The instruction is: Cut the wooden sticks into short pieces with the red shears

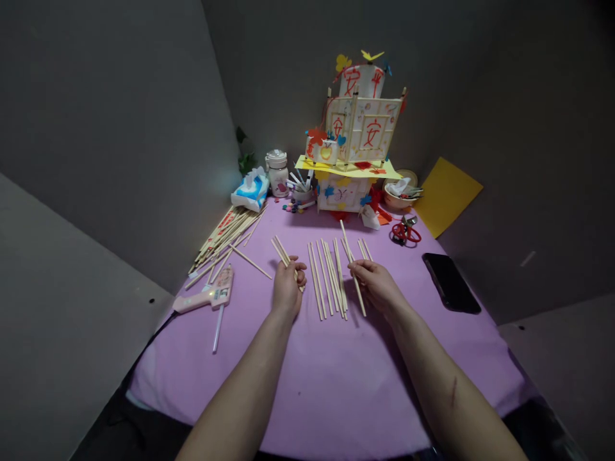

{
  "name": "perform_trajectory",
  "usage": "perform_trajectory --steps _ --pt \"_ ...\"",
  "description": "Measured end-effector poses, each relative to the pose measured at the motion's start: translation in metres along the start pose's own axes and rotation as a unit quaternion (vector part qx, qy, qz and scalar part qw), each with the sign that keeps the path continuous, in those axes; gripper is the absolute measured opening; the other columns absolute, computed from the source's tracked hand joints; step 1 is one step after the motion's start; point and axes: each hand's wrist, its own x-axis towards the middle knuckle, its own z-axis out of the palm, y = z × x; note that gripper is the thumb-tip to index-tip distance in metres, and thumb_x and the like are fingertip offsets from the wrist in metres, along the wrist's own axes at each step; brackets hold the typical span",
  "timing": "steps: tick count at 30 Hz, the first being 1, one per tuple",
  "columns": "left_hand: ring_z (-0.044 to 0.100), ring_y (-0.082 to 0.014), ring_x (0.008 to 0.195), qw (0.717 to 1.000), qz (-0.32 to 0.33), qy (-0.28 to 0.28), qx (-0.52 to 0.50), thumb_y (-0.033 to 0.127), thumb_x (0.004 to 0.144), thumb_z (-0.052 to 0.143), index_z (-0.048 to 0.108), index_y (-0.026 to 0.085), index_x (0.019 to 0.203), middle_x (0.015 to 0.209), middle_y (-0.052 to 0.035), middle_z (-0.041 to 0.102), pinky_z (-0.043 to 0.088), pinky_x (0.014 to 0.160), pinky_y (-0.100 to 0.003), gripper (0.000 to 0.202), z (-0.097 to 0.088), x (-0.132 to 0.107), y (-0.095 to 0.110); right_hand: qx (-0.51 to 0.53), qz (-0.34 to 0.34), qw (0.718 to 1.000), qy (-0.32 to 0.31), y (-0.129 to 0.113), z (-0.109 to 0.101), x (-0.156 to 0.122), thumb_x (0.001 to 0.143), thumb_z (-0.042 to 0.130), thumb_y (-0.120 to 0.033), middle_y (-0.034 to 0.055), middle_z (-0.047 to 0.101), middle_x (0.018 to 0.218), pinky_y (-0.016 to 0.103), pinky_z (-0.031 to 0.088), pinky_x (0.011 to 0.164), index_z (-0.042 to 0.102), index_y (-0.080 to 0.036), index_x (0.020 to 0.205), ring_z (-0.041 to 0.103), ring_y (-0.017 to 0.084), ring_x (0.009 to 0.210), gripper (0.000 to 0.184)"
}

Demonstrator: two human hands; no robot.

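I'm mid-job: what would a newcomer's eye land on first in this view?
Probably the tall, tiered, brightly decorated paper model at the back of the purple table. Next, around mid-table, the left hand holds a small bunch of sticks and the right hand a single stick, with loose sticks lying between the hands. The yellow sheet at the back right, beyond the dark phone, also stands out.

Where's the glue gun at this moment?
In the head view, the glue gun lies at the left of the purple cloth, just nearer the wearer than the stick pile and left of the left hand.
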Motion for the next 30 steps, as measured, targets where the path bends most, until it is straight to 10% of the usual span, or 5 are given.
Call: perform_trajectory --steps 14,22,30 --pt "0.056 -0.0087 0.057 0.999 -0.013 0.016 0.031 0.022 0.078 0.056 0.051 0.017 0.1 0.076 -0.0018 0.063 0.041 0.055 -0.02 0.023 0.001 0.0 0.0 -0.147 -0.075 0.982 0.097 0.001 -0.029 0.014 0.073 0.068 -0.048 -0.0025 0.054 0.062 0.026 0.033 0.051 0.062 -0.019 0.08 0.043 0.012 0.052 0.03" --pt "0.049 -0.0077 0.052 0.984 0.026 0.061 0.165 0.024 0.079 0.056 0.061 0.017 0.095 0.066 0.0031 0.049 0.038 0.049 -0.018 0.019 -0.005 0.005 0.001 -0.56 -0.082 0.779 0.272 -0.008 -0.084 0.023 0.084 0.055 -0.034 0.0124 0.071 0.081 0.032 0.038 0.07 0.07 -0.015 0.09 0.063 0.024 0.079 0.025" --pt "0.058 -0.0146 0.061 0.876 0.105 0.017 0.47 0.021 0.086 0.048 0.061 0.012 0.115 0.079 -0.0062 0.062 0.048 0.056 -0.025 0.033 -0.023 0.019 0.005 -0.594 -0.025 0.771 0.23 -0.002 -0.088 0.028 0.084 0.059 -0.033 0.0119 0.073 0.088 0.03 0.039 0.07 0.071 -0.017 0.093 0.065 0.024 0.086 0.023"
